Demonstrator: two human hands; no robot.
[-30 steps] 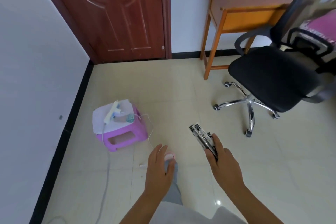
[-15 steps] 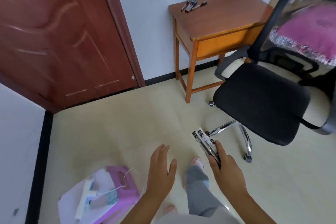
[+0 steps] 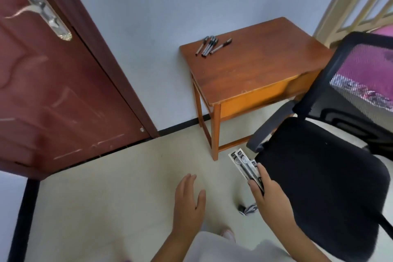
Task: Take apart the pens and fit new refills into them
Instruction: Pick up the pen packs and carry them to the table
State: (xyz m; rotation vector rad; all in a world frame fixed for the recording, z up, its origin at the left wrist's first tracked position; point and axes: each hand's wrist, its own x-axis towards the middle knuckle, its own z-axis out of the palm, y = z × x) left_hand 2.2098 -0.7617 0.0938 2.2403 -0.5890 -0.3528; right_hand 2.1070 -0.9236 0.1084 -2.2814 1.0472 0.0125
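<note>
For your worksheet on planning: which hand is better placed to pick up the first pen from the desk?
The left hand, probably. It is open and holds nothing, while the right hand is closed around the refill packets. The pens lie on the desk, out of reach of both.

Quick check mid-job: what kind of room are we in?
Probably a home room used as a small study: a wooden desk with pens against the wall, a black office chair, and a reddish-brown door.
</note>
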